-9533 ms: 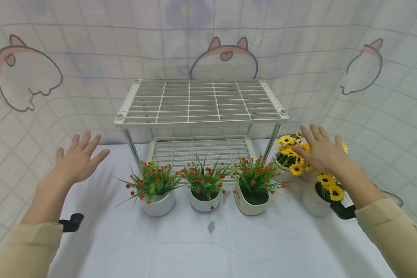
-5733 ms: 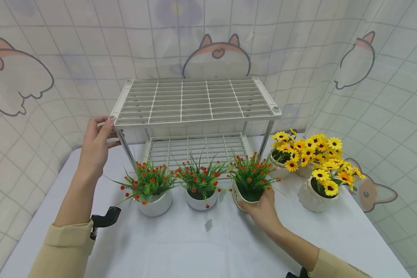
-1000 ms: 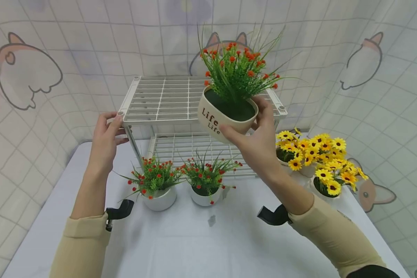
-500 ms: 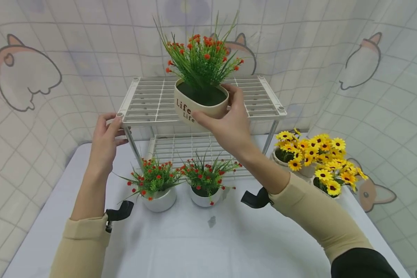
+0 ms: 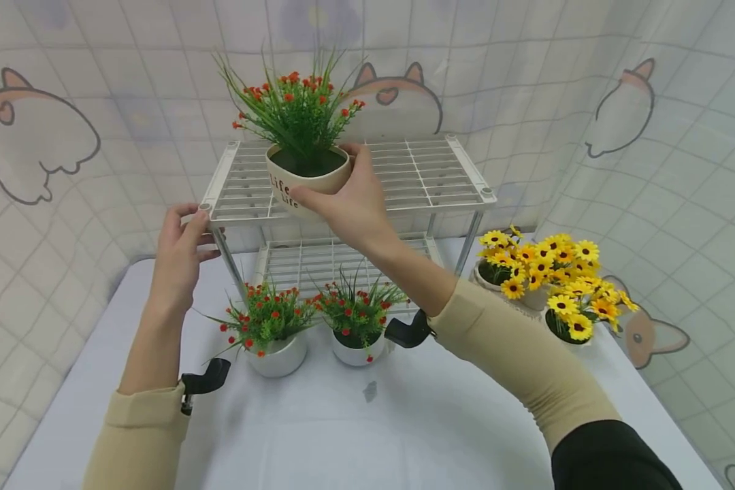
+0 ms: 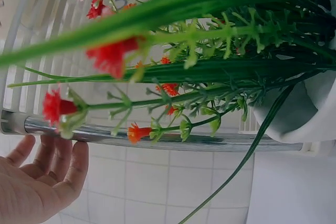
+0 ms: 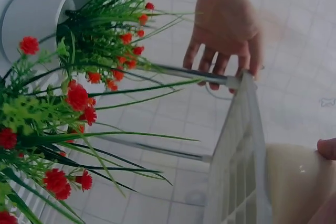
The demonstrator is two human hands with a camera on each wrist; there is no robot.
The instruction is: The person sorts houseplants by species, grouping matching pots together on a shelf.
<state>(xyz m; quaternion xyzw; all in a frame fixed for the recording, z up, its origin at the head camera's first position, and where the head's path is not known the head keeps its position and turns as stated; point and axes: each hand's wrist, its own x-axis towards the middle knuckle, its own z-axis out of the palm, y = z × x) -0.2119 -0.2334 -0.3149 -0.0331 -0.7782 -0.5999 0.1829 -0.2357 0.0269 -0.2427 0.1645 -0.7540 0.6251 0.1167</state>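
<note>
My right hand (image 5: pixel 360 207) grips a cream flowerpot (image 5: pixel 324 184) lettered "Life", its thumb on the front and fingers round the right side. Grass and small red flowers (image 5: pixel 303 109) grow from it. The pot is upright at the left-middle of the white rack's top shelf (image 5: pixel 425 173); in the right wrist view its base (image 7: pixel 294 182) is right at the shelf surface. My left hand (image 5: pixel 179 255) holds the rack's front left corner, thumb on the corner and fingers at the metal post (image 6: pixel 121 136). Two white pots (image 5: pixel 280 358) (image 5: pixel 358 350) with red flowers stand before the rack.
Several pots of yellow flowers (image 5: pixel 542 262) stand on the white-covered table (image 5: pixel 343 435) to the right of the rack. The rack's lower shelf (image 5: pixel 343 255) lies behind the red-flowered pots. A tile-patterned curtain (image 5: pixel 514 88) hangs behind and at both sides.
My right hand has lifted the cream pot from the table and moved it leftward over the top shelf. The left hand went to the rack's corner earlier and stays there.
</note>
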